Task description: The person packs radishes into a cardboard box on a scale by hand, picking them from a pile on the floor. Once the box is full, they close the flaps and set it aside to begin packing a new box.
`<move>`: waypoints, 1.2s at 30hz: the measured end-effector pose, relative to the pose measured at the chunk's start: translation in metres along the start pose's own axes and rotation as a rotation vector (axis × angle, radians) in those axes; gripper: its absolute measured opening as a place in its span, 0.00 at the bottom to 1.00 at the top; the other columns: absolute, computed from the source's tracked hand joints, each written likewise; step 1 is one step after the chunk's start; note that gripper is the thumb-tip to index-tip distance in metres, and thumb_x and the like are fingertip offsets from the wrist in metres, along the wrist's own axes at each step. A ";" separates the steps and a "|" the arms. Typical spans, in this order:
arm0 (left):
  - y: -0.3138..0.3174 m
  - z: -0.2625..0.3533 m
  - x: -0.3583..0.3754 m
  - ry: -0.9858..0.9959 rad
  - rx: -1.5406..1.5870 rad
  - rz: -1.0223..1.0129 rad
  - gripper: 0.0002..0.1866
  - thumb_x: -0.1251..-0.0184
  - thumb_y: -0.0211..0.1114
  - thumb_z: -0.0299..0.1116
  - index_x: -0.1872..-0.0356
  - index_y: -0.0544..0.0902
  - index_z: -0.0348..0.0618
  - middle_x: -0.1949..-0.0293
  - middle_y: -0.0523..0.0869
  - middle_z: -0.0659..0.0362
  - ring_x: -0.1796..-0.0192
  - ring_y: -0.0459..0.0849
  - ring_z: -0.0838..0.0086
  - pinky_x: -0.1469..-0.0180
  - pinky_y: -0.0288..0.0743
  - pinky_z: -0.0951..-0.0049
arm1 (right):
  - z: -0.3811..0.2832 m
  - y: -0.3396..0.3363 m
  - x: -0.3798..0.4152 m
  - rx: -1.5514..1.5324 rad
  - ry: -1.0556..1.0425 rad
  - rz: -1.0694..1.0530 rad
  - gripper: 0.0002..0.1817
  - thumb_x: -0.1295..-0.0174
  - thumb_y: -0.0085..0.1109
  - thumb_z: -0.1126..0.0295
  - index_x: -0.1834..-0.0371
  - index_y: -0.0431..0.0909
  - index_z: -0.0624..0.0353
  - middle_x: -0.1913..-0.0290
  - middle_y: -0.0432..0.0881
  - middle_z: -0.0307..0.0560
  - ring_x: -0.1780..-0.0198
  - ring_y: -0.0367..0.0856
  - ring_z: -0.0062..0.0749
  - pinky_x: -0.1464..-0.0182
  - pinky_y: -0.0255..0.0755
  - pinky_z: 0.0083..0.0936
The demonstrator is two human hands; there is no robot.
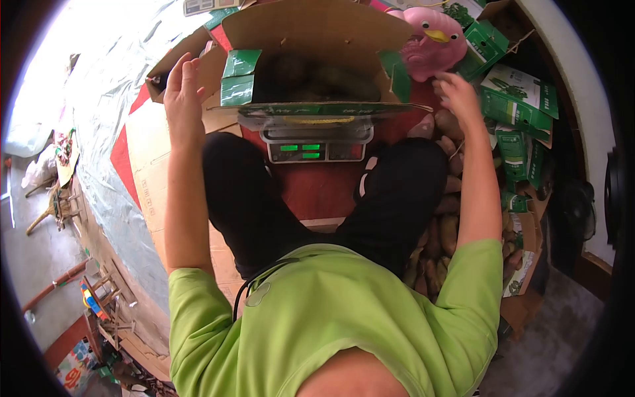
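Note:
In the head view an open cardboard box with green flaps rests on a digital scale with lit green digits. The box's inside is dark, and its contents are hard to make out. My left hand is raised at the box's left side, fingers apart, holding nothing. On the right, my right hand is held just below a pink duck-shaped object, its fingers loosely curled and spread, with nothing visible in them. Brownish tubers lie below that hand.
Green and white cartons are piled at the right, beside the heap of tubers. Flattened cardboard and a plastic sheet cover the left side. Small wooden stools stand at the far left. My knees flank the scale.

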State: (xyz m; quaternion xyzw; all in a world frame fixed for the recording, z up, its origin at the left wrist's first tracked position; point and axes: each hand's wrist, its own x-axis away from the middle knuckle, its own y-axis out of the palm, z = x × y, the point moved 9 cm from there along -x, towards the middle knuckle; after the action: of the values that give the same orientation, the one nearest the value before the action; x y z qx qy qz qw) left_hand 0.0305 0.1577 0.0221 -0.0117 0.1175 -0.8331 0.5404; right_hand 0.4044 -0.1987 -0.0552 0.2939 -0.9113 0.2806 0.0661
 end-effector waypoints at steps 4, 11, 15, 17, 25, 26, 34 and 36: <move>0.012 -0.051 -0.034 -0.333 -0.121 -0.160 0.36 0.31 0.50 0.62 0.33 0.66 0.45 0.38 0.74 0.55 0.34 0.70 0.64 0.41 0.68 0.55 | -0.017 0.023 -0.029 0.052 0.096 -0.028 0.18 0.35 0.46 0.68 0.43 0.77 0.52 0.50 0.82 0.41 0.51 0.80 0.31 0.55 0.71 0.34; 0.032 -0.103 -0.034 -0.563 -0.294 -0.417 0.42 0.36 0.45 0.72 0.40 0.76 0.44 0.40 0.76 0.51 0.35 0.71 0.57 0.36 0.57 0.43 | 0.020 0.080 -0.036 -0.143 0.212 -0.098 0.19 0.37 0.48 0.72 0.44 0.77 0.54 0.52 0.80 0.42 0.51 0.79 0.37 0.53 0.75 0.48; 0.027 -0.129 -0.035 -0.636 -0.345 -0.437 0.40 0.36 0.45 0.72 0.42 0.78 0.47 0.41 0.77 0.52 0.35 0.72 0.59 0.37 0.57 0.39 | 0.044 0.090 -0.058 -0.195 0.150 -0.194 0.13 0.38 0.54 0.75 0.52 0.82 0.63 0.64 0.84 0.41 0.67 0.83 0.28 0.63 0.78 0.30; 0.024 -0.125 -0.033 -0.670 -0.341 -0.388 0.39 0.35 0.46 0.71 0.44 0.79 0.46 0.43 0.79 0.53 0.36 0.73 0.60 0.38 0.58 0.40 | 0.044 0.090 -0.063 -0.126 0.069 -0.198 0.12 0.38 0.54 0.75 0.54 0.82 0.65 0.63 0.84 0.44 0.66 0.83 0.29 0.66 0.77 0.27; 0.026 -0.134 -0.036 -0.654 -0.299 -0.384 0.40 0.37 0.46 0.73 0.46 0.81 0.45 0.46 0.80 0.56 0.38 0.73 0.63 0.39 0.60 0.44 | 0.027 0.089 -0.039 -0.196 0.184 -0.215 0.13 0.37 0.51 0.74 0.51 0.81 0.59 0.61 0.83 0.41 0.63 0.83 0.28 0.63 0.79 0.32; 0.023 -0.133 -0.038 -0.657 -0.388 -0.374 0.41 0.39 0.45 0.74 0.47 0.81 0.47 0.47 0.80 0.57 0.39 0.74 0.60 0.40 0.62 0.44 | 0.032 0.091 -0.040 -0.208 0.218 -0.234 0.14 0.37 0.50 0.75 0.50 0.80 0.58 0.61 0.83 0.41 0.62 0.83 0.28 0.61 0.79 0.33; 0.021 -0.147 -0.046 -0.598 -0.157 -0.140 0.37 0.36 0.47 0.72 0.55 0.83 0.46 0.75 0.73 0.66 0.74 0.66 0.77 0.73 0.59 0.71 | 0.040 0.098 -0.065 -0.309 0.136 -0.262 0.23 0.44 0.39 0.84 0.46 0.76 0.62 0.57 0.82 0.47 0.61 0.84 0.33 0.62 0.82 0.33; 0.017 -0.172 -0.054 -0.645 -0.057 -0.137 0.37 0.35 0.48 0.69 0.50 0.82 0.43 0.69 0.80 0.63 0.71 0.71 0.77 0.71 0.63 0.74 | 0.041 0.095 -0.070 -0.321 0.128 -0.223 0.26 0.46 0.38 0.84 0.43 0.74 0.64 0.56 0.81 0.49 0.61 0.84 0.34 0.61 0.82 0.33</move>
State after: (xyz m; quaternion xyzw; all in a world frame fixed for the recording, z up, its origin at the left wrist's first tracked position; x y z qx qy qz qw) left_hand 0.0427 0.2311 -0.1425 -0.2976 -0.0375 -0.8174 0.4918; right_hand 0.4089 -0.1226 -0.1543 0.3602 -0.9001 0.1408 0.2005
